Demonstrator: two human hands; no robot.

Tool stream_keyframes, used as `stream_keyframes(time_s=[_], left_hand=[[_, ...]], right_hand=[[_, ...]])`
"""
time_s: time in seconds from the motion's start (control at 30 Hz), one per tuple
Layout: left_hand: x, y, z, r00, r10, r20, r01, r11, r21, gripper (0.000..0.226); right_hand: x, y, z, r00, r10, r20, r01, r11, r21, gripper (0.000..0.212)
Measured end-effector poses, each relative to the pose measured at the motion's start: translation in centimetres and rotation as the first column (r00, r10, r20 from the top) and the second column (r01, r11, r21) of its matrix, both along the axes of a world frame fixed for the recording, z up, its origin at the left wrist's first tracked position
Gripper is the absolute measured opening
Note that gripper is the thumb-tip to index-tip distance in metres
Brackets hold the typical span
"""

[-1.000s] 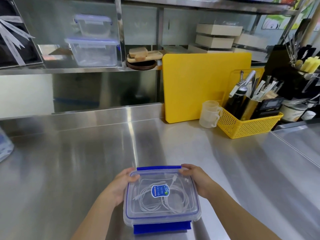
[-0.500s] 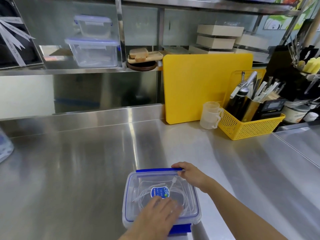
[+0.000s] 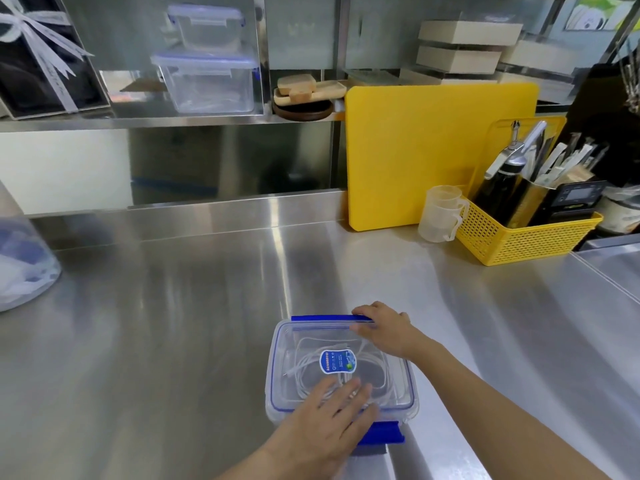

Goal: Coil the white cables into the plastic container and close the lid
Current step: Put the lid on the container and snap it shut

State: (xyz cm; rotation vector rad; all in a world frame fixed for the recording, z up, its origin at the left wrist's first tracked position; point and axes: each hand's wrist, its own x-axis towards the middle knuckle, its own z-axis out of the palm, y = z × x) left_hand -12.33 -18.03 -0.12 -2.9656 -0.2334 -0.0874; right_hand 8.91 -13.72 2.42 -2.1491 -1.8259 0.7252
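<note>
A clear plastic container (image 3: 277,368) with blue trim sits on the steel counter close to me. Its lid (image 3: 388,386) lies on top, carrying a blue sticker (image 3: 337,362). The white cables (image 3: 306,374) show through the lid, coiled inside. My left hand (image 3: 329,420) lies flat on the lid's near part, fingers spread. My right hand (image 3: 384,327) is at the far right corner, fingers curled over the blue far latch (image 3: 322,319). The blue near latch (image 3: 386,436) sticks out at the front, partly under my left hand.
A yellow cutting board (image 3: 440,154) leans at the back right, with clear measuring cups (image 3: 441,213) and a yellow basket (image 3: 526,233) of utensils beside it. A clear bag or jar (image 3: 20,265) stands at the left edge. Spare containers (image 3: 207,81) sit on the shelf.
My left hand left the container's left side and came down flat on the lid. My right hand slid from the right side to the far latch.
</note>
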Motion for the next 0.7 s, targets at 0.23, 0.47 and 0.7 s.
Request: stream_keyframes(time_s=[0.23, 0.47, 0.7], left_hand=[[0.7, 1.0, 0.8, 0.980, -0.073, 0.183, 0.069, 0.997, 0.030, 0.032], [0.6, 2.3, 2.1, 0.979, 0.002, 0.206, 0.051, 0.966, -0.254, 0.036], [0.5, 1.7, 1.2, 0.990, -0.034, 0.138, 0.058, 0.984, -0.169, 0.047]], right_hand=[[-1.1, 1.1, -0.1, 0.993, 0.069, 0.098, -0.075, 0.996, 0.053, 0.036], [-2.2, 1.4, -0.7, 0.986, 0.060, 0.157, -0.077, 0.991, 0.107, 0.037], [-2.6, 1.3, -1.0, 0.999, -0.012, 0.038, 0.003, 0.975, 0.221, 0.023]])
